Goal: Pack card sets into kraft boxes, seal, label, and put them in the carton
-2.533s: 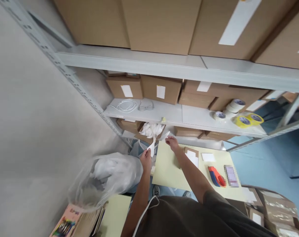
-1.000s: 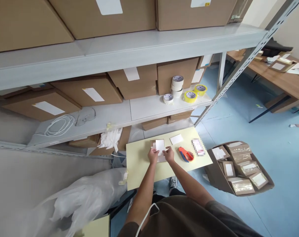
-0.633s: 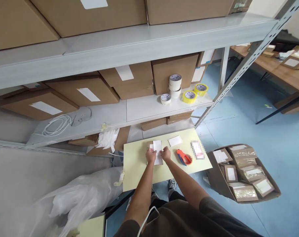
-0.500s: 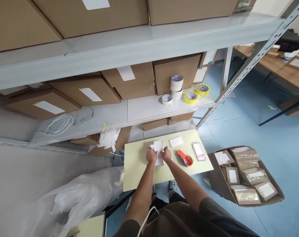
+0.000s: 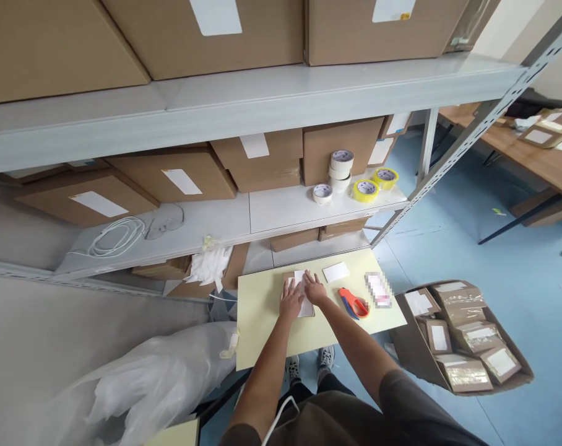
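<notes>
— Left hand (image 5: 290, 302) and right hand (image 5: 315, 289) had shifted since half a second earlier, from the sides of the white paper (image 5: 305, 309) to across its face.
— What was the grip?
— Left hand: lay with fingers spread, nothing clenched. Right hand: rested likewise, fingers extended, nothing grasped.
— Where was the paper?
— On one small cardboard box (image 5: 288, 275), which sat on the pale yellow table (image 5: 257, 316).
— Nearby?
— One white card (image 5: 335, 272) and one red-and-blue tape dispenser (image 5: 350, 300) lay to the right.
</notes>
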The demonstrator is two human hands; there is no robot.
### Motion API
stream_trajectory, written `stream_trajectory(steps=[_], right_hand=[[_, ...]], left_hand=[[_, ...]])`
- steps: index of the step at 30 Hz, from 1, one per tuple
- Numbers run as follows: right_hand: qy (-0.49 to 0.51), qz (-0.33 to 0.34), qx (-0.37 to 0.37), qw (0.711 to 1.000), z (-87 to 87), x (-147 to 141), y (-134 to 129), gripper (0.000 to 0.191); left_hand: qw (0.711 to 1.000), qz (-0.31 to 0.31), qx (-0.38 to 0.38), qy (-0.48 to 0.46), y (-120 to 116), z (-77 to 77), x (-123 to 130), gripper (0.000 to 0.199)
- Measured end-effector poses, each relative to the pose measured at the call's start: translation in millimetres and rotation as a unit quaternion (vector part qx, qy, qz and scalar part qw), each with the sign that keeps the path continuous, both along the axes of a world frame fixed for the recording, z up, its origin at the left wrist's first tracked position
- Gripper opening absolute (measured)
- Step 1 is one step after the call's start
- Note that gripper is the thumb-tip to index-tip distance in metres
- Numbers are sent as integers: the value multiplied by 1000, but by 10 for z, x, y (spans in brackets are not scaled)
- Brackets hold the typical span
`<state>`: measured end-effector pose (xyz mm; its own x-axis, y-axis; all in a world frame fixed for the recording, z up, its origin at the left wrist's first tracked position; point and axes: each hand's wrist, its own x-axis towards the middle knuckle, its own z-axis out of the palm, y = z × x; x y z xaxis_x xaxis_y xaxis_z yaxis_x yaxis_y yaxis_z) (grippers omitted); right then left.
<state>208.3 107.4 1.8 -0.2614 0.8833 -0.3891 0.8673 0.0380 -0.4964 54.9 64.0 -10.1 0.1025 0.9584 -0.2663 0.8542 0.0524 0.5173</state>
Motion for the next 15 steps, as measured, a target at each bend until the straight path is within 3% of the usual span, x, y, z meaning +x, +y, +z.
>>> stream_trajectory(steps=[5,7,10,12,15], right_hand=[[25,-69,-14,997,-175,-55,-172,66],[69,-138,-11,988,-275,-51,-301,69],[146,-274,-44,949,-385,-61,-545,75],[211,-311,-47,926,-388,-118,-701,73],[291,-302,-4,908,-270,-305,-837,70]], left_hand=[[1000,-21,3,-7,-20,-182,-62,61],[999,-22,15,-18,-33,-213,-59,60],[998,-14,37,-55,-42,-220,-121,60],[995,-4,45,-91,-31,-211,-287,60],[985,17,43,-167,-35,-210,-776,61]])
